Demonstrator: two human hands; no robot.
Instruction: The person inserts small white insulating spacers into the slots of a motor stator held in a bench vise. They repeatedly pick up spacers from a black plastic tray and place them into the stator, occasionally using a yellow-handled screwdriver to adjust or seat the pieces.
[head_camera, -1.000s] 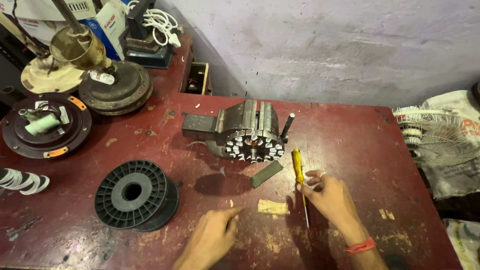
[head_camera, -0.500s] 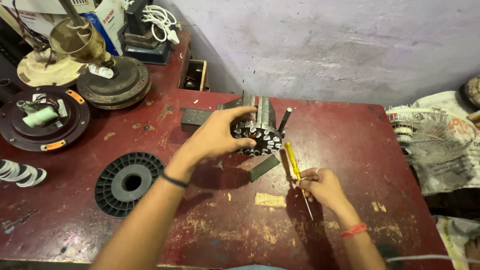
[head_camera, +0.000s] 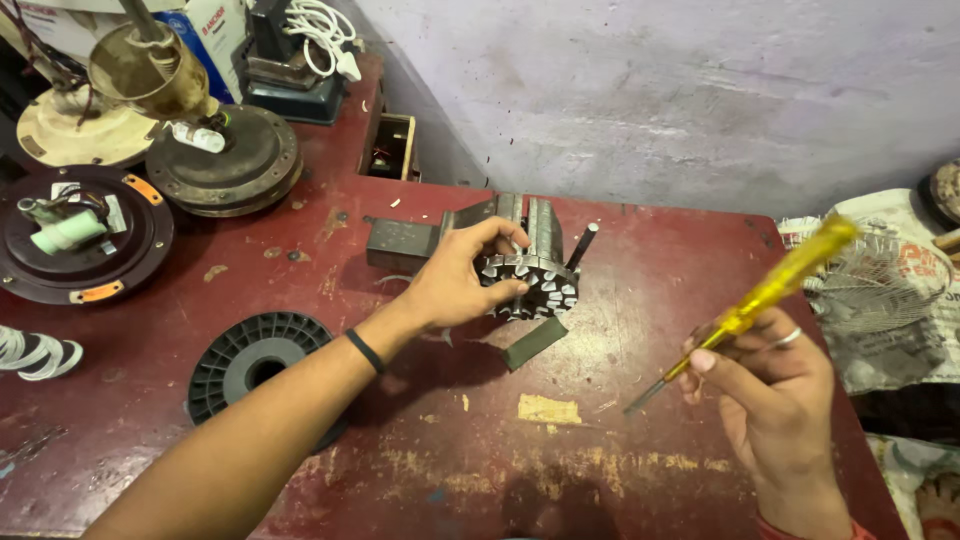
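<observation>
Two hands, one metal motor core

From above — the left hand (head_camera: 455, 285) grips the toothed motor core (head_camera: 530, 270) at table (head_camera: 640, 440) middle; at four o'clock, the right hand (head_camera: 775, 395) pinches a yellow screwdriver (head_camera: 745, 310). Its tip could slip and poke fingers.

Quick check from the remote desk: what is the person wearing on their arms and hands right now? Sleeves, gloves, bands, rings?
Both hands are bare, no gloves, and no sleeves reach the forearms in view. The left hand has a thin black band around its wrist. The right hand wears a plain silver-coloured ring on one finger, and a red band shows at the wrist by the frame's bottom edge.
</observation>
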